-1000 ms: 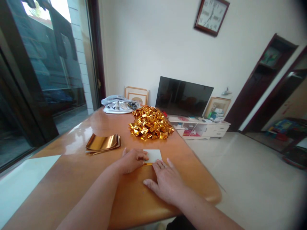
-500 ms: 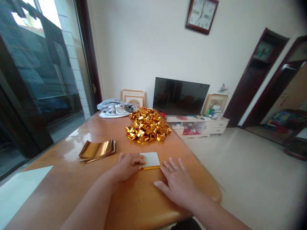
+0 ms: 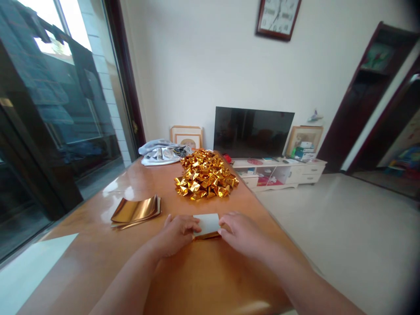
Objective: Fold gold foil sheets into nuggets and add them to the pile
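Observation:
A small sheet of gold foil paper (image 3: 207, 223) lies white side up on the wooden table, with a narrow gold fold along its near edge. My left hand (image 3: 178, 234) is closed at the left side of this sheet, thumb and fingers at its edge. At the opposite side, my right hand (image 3: 241, 232) pinches the near right corner by the fold. Beyond both hands rises a heap of folded gold foil pieces (image 3: 206, 175). A stack of gold foil sheets (image 3: 136, 212), slightly curled, rests to the left of my left hand.
The wooden table (image 3: 197, 280) has its right edge beside my right forearm. A pale sheet (image 3: 36, 267) lies at the near left. Bundled grey cloth (image 3: 160, 153) sits at the far end. Past the table are a television (image 3: 252, 133) and a white low cabinet (image 3: 295, 173).
My right hand has gone from spread flat beside the sheet to pinching its right end at the fold. The gold fold now looks slightly raised. My left hand keeps its place on the sheet.

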Action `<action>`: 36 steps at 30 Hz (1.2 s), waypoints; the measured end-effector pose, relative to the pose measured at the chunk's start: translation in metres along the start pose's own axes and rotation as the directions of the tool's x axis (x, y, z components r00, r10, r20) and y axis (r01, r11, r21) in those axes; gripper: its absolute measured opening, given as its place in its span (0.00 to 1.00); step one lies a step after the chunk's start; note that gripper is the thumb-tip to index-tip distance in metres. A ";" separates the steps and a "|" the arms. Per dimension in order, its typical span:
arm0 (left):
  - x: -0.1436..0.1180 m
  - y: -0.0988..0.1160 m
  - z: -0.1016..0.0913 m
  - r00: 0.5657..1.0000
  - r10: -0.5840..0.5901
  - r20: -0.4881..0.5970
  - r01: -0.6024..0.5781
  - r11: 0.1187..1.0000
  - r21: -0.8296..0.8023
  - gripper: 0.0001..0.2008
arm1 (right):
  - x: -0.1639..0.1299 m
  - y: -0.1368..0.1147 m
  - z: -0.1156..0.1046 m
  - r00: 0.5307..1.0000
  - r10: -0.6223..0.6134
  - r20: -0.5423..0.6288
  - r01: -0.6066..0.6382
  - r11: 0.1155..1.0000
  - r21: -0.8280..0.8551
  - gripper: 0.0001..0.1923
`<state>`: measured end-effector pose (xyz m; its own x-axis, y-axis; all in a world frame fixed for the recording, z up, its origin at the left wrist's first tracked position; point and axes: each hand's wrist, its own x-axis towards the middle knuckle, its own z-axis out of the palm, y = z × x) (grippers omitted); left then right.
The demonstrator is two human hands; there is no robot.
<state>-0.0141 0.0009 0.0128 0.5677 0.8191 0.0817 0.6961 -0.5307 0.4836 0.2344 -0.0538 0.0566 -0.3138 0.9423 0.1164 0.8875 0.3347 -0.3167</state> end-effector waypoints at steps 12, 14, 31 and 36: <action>-0.001 0.005 0.003 0.995 -0.102 -0.002 0.102 0.994 -0.035 0.19 | 0.046 0.017 0.026 0.975 -0.142 0.172 0.108 0.975 0.194 0.09; -0.001 0.004 0.004 0.994 -0.106 -0.021 0.105 0.993 -0.044 0.18 | 0.045 0.020 0.031 0.973 -0.156 0.172 0.117 0.969 0.216 0.08; 0.009 0.000 -0.002 0.839 -0.399 -0.369 0.072 0.755 -0.652 0.20 | 0.051 0.021 0.037 0.976 -0.009 0.219 -0.163 0.640 0.751 0.04; 0.008 0.009 -0.004 0.883 -0.386 -0.266 0.054 0.648 -0.760 0.20 | 0.050 0.012 0.032 0.987 0.072 0.141 -0.158 0.373 0.914 0.09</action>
<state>-0.0050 0.0033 0.0215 0.1156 0.9863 0.1175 0.1473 -0.1341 0.9800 0.2182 -0.0030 0.0281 -0.2933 0.9552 -0.0410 0.0722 -0.0207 -0.9972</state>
